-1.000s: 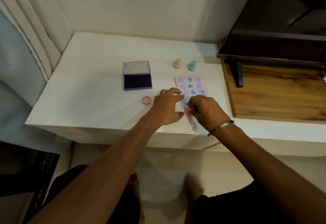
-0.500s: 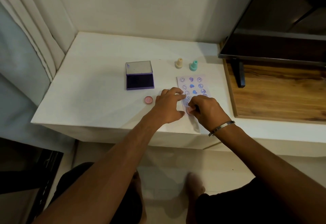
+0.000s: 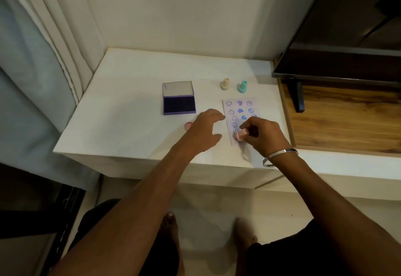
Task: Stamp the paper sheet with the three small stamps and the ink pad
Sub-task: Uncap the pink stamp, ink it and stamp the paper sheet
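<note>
A small paper sheet (image 3: 244, 104) with rows of blue smiley and heart prints lies on the white table (image 3: 130, 128). My right hand (image 3: 262, 134) grips a pink stamp (image 3: 240, 136), tilted over the sheet's near left corner. My left hand (image 3: 205, 131) hovers with fingers spread, its fingertips at the sheet's left edge. The open purple ink pad (image 3: 179, 104) sits to the left. A cream stamp (image 3: 225, 84) and a teal stamp (image 3: 242, 86) stand upright behind the sheet. A pink cap (image 3: 187, 125) peeks out left of my left hand.
A dark TV screen (image 3: 347, 36) on a black foot (image 3: 298, 95) stands on a wooden surface (image 3: 347, 123) at the right. Curtains (image 3: 43, 47) hang at the left. The table's front edge runs just below my wrists; my bare feet show beneath.
My right hand has lifted and tilted the pink stamp off the sheet's near end. My left hand has eased up from pressing the sheet. The camera view shifted slightly.
</note>
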